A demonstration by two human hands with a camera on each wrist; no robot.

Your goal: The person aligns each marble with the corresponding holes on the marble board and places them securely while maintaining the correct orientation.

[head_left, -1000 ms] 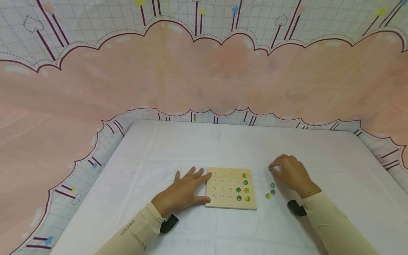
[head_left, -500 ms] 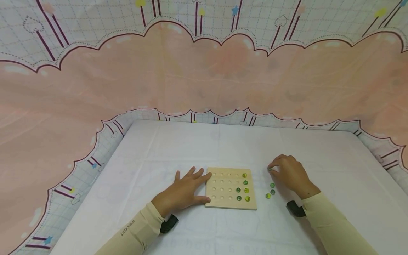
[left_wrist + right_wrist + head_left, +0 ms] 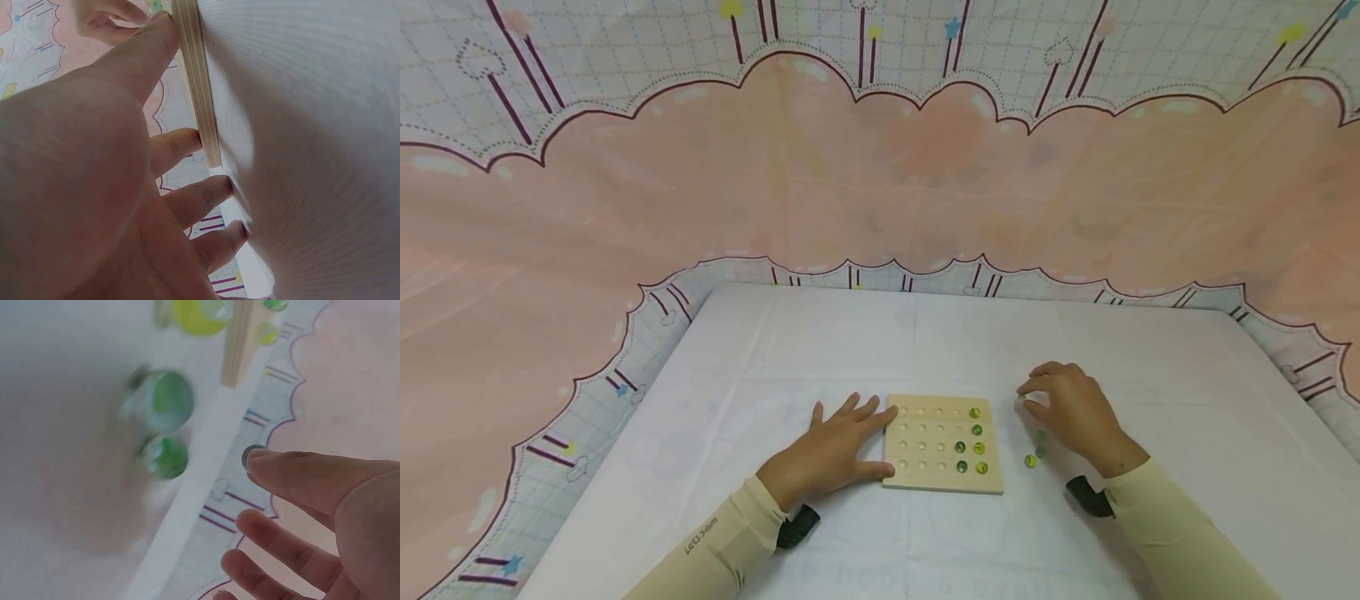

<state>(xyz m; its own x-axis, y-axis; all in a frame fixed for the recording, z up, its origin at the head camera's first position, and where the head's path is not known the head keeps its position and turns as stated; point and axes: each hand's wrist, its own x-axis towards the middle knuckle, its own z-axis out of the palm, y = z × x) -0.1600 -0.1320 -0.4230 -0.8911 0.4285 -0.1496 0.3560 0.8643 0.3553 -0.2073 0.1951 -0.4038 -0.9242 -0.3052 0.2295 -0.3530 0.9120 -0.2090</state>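
My left hand [image 3: 823,460] lies with spread fingers at the left side of a pale wooden board [image 3: 917,479] with rows of round hollows. Its thumb and index finger touch the board's edge. Several green and yellow glass marbles sit in hollows on the board's right part, one being a yellow marble [image 3: 979,448]. Right of the board, my right hand [image 3: 1078,417] pinches a marble [image 3: 247,456] between thumb and index finger, mostly hidden by the fingertips. Below that hand, two green marbles [image 3: 167,456] and one yellow marble [image 3: 1030,461] lie loose on the cloth.
A white cloth [image 3: 820,342] covers the table. Behind it hangs a pink and white patterned curtain [image 3: 880,183]. Black wrist straps [image 3: 1088,498] show below both sleeves.
My right hand has moved slightly left toward the board with the pinched marble. My left hand and the marbles on the board have stayed in place.
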